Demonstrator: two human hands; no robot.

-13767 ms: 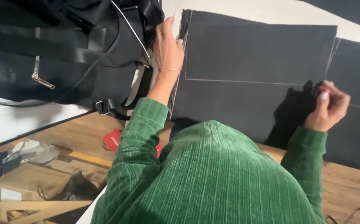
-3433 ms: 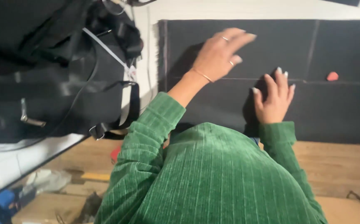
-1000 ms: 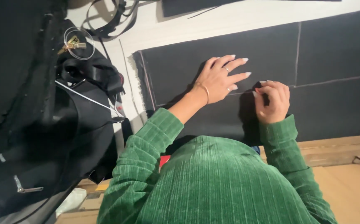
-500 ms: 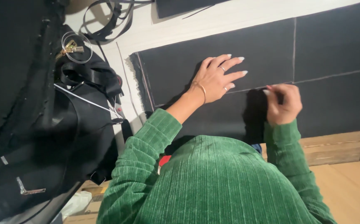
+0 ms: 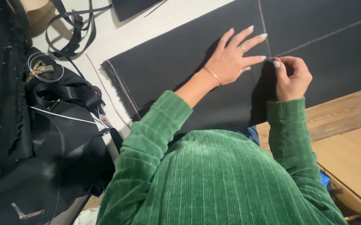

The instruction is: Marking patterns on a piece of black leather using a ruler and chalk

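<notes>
The person wore a green sweater (image 5: pixel 226 179) of ribbed, velvety cloth, the ribs running lengthwise down the body and crosswise in bands around both sleeves. The left sleeve (image 5: pixel 151 137) ended in a wide folded cuff (image 5: pixel 170 109) near the forearm; the right sleeve (image 5: pixel 291 137) ended in a ribbed cuff (image 5: pixel 285 106) at the wrist. A strip of blue cloth (image 5: pixel 252 134) showed at the sweater's edge between the sleeves. The left hand (image 5: pixel 230 62) bore a thin gold bracelet (image 5: pixel 213 76) at the wrist and a ring (image 5: pixel 243 48) on one finger. Nails on both hands were long, pointed and pale. The right hand (image 5: pixel 293 77) showed no jewellery that could be made out.
</notes>
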